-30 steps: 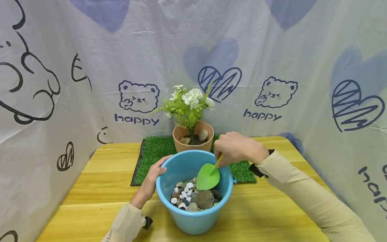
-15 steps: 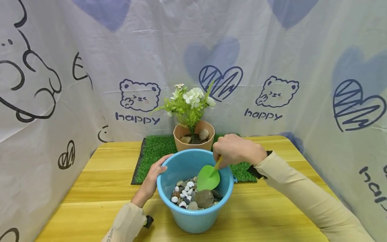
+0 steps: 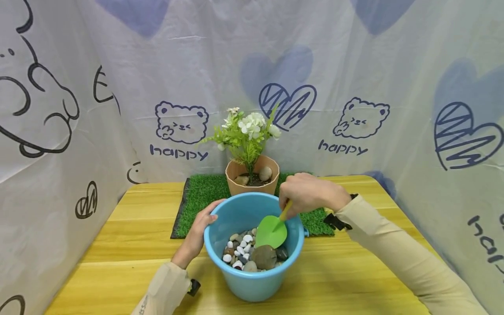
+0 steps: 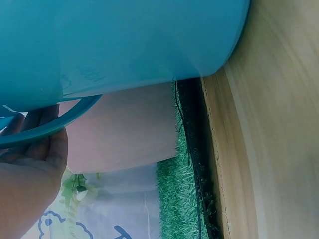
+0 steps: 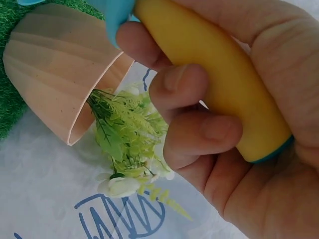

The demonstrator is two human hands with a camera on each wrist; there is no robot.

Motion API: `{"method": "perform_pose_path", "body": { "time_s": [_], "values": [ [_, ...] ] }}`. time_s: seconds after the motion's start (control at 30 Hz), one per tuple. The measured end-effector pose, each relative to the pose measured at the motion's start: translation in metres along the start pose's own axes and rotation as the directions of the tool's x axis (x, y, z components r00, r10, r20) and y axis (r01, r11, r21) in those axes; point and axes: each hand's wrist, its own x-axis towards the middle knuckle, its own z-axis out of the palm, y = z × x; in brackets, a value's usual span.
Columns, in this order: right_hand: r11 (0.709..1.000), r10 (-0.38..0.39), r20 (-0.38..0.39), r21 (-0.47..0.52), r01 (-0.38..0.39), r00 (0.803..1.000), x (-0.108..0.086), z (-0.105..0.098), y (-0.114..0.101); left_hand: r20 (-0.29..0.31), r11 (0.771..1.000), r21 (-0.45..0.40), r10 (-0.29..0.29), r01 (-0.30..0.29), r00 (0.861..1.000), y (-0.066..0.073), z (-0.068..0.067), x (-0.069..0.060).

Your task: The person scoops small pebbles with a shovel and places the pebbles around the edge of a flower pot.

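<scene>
My left hand (image 3: pixel 198 229) grips the left rim of a blue bucket (image 3: pixel 253 284), thumb over the edge; in the left wrist view the fingers of that hand (image 4: pixel 37 149) lie against the bucket (image 4: pixel 129 45) by its blue handle (image 4: pixel 75 112). White, grey and brown stones (image 3: pixel 241 251) cover the bucket's bottom, with a large brown stone (image 3: pixel 264 257) among them. My right hand (image 3: pixel 309 192) holds a green shovel (image 3: pixel 271 232), its blade down inside the bucket beside that stone. Curled fingers of the right hand (image 5: pixel 199 109) wrap the yellow handle (image 5: pixel 214 69) in the right wrist view.
Behind the bucket a peach pot (image 3: pixel 252 188) holds a white-flowered plant (image 3: pixel 250 131) and two stones, on a green grass mat (image 3: pixel 197 197). Yellow wooden table (image 3: pixel 130 245) lies underneath. A printed white curtain (image 3: pixel 220 43) surrounds the back and sides.
The shovel blade has dropped very slightly among the stones, and the large brown stone has shifted a little. Both hands keep their grips.
</scene>
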Motion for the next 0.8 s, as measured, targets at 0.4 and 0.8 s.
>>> {"method": "perform_pose_path", "body": {
  "time_s": [0.4, 0.8],
  "values": [
    [0.996, -0.074, -0.013, -0.045, 0.073, 0.997, 0.002, 0.007, -0.016, -0.014, 1.000, -0.007, 0.003, -0.003, 1.000, -0.001, 0.002, 0.000],
    [0.995, -0.097, 0.021, -0.012, 0.098, 0.995, 0.012, 0.012, -0.003, 0.009, 0.999, -0.007, 0.036, -0.036, 0.999, 0.000, 0.001, 0.001]
  ]
}}
